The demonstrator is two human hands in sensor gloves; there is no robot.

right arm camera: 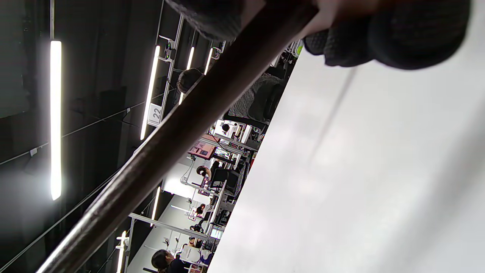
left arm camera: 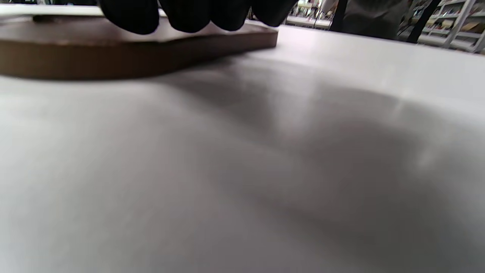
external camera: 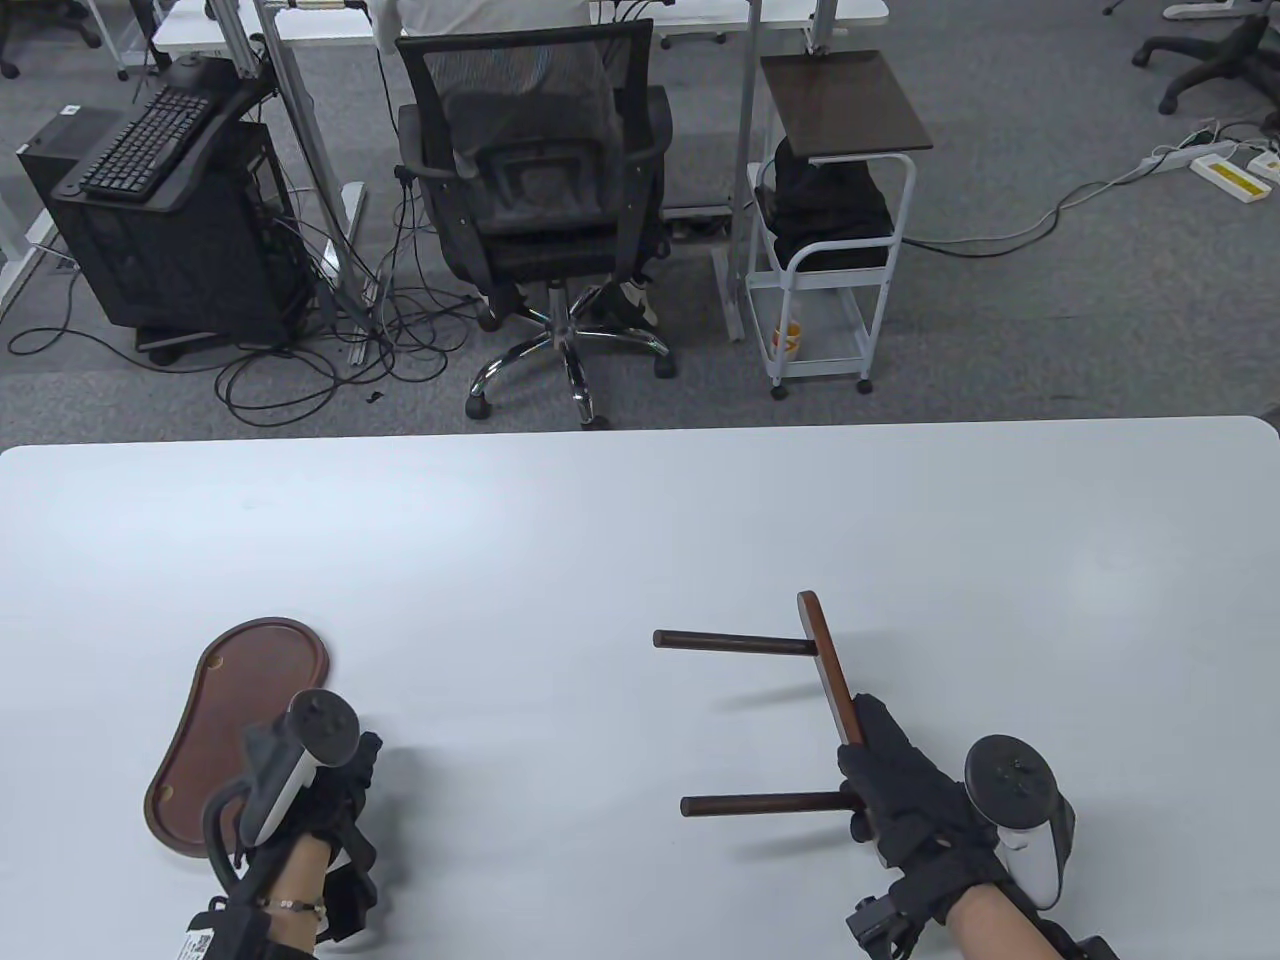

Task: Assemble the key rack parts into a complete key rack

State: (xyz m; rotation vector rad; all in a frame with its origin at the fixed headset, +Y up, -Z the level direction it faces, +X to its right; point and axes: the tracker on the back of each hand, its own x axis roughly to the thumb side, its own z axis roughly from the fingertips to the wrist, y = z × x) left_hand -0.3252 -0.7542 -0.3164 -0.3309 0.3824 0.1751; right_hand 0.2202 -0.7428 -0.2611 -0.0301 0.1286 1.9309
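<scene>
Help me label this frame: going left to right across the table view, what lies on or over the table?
Wooden base tray → left hand → far rod → crossbar → right hand.

The left hand (external camera: 330, 790) is lying low at the near left, its gloved fingertips (left arm camera: 189, 17) curling downward; the right hand (external camera: 905, 800) is reaching in from the near right, fingers (right arm camera: 379, 41) curling closed in a grip.
</scene>
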